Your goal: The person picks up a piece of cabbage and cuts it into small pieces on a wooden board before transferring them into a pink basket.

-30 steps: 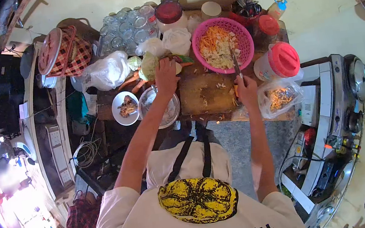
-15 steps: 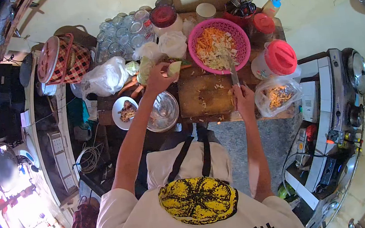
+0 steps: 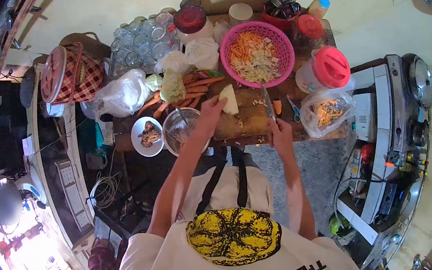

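My left hand [image 3: 213, 115] pinches a pale cabbage wedge [image 3: 228, 100] over the left side of the wooden cutting board [image 3: 247, 125]. In my right hand [image 3: 281, 133] is a knife [image 3: 267, 102], its blade pointing away from me over the board's right side. Just beyond the knife tip is a pink basket [image 3: 225, 53] of shredded carrot, pale shreds and small cubes. A cabbage piece [image 3: 172, 86] lies by several carrots [image 3: 197, 89] left of the board. A carrot stub [image 3: 278, 107] and blue-handled scissors [image 3: 294, 109] are right of the knife.
A metal bowl [image 3: 173, 135] and a white bowl of brown food [image 3: 140, 145] stand at the left front. Glasses [image 3: 143, 41] fill a tray at the back left. On the right are a red-lidded container [image 3: 331, 68] and a plastic bag of orange pieces [image 3: 328, 114].
My left hand has moved right and nearer me with the cabbage wedge, from the cabbage to the board. The knife has come back from the basket, uncovering the carrot stub and scissors.
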Action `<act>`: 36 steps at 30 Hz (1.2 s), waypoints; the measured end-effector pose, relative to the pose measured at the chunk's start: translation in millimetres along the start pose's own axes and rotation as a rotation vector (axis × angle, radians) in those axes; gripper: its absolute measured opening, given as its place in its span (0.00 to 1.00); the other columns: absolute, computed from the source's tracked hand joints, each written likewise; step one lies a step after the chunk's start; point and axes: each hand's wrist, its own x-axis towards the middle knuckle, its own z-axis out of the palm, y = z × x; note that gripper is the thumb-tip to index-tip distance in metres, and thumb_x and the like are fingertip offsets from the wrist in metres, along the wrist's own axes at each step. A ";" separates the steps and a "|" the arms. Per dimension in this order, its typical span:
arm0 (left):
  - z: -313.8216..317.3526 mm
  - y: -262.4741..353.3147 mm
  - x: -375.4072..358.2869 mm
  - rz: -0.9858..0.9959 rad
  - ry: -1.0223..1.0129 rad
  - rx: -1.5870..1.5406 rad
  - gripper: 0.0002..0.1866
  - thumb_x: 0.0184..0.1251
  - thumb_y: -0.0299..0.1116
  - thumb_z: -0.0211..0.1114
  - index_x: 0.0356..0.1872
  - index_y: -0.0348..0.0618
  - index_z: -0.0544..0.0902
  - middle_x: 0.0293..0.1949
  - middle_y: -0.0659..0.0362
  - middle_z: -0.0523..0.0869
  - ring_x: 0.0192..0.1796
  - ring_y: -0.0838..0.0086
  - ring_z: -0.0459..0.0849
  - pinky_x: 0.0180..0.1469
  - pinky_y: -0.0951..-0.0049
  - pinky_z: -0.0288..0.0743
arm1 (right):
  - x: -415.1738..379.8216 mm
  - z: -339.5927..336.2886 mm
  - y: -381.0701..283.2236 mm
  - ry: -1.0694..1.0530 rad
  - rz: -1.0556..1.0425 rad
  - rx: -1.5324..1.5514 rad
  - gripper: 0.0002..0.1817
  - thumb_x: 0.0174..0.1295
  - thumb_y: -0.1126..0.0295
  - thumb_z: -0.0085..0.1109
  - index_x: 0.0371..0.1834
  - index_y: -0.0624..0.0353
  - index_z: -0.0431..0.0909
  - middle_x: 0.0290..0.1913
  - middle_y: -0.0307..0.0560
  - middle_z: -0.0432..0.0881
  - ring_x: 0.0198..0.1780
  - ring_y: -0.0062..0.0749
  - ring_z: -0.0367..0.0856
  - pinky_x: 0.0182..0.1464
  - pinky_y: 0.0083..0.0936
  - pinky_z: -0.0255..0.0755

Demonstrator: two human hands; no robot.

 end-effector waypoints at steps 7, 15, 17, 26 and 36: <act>24.3 -37.1 -10.3 0.208 0.032 0.494 0.24 0.52 0.36 0.74 0.48 0.33 0.81 0.42 0.53 0.86 0.41 0.72 0.83 0.46 0.72 0.77 | -5.4 15.5 7.0 -0.011 0.058 -0.044 0.16 0.70 0.61 0.51 0.27 0.60 0.74 0.11 0.36 0.67 0.09 0.19 0.64 0.12 0.22 0.57; 30.3 -38.4 -17.5 0.397 0.104 0.842 0.33 0.43 0.35 0.78 0.54 0.40 0.76 0.48 0.46 0.82 0.54 0.54 0.80 0.57 0.61 0.72 | -0.9 14.8 27.6 -0.023 0.018 -0.113 0.17 0.71 0.61 0.50 0.30 0.64 0.76 0.11 0.37 0.68 0.08 0.19 0.62 0.11 0.22 0.57; 26.8 -51.3 -10.4 0.447 0.191 0.988 0.36 0.42 0.36 0.78 0.57 0.42 0.73 0.51 0.46 0.80 0.58 0.51 0.76 0.60 0.59 0.69 | -0.1 13.6 31.1 -0.028 0.015 -0.135 0.17 0.71 0.62 0.50 0.29 0.64 0.76 0.11 0.37 0.68 0.09 0.20 0.64 0.11 0.22 0.57; 20.0 -62.5 -3.3 0.555 0.184 0.996 0.29 0.50 0.34 0.73 0.55 0.41 0.75 0.54 0.47 0.78 0.60 0.51 0.73 0.62 0.59 0.67 | 9.6 10.6 72.5 0.001 -0.062 -0.376 0.17 0.70 0.61 0.52 0.29 0.65 0.77 0.12 0.37 0.69 0.11 0.21 0.67 0.14 0.24 0.59; 13.5 -75.1 6.1 0.458 0.103 1.175 0.21 0.53 0.29 0.67 0.52 0.44 0.80 0.51 0.52 0.82 0.58 0.54 0.76 0.61 0.52 0.63 | 7.7 8.4 81.3 0.015 -0.211 -0.587 0.18 0.68 0.59 0.53 0.35 0.68 0.79 0.18 0.49 0.76 0.21 0.37 0.76 0.26 0.35 0.68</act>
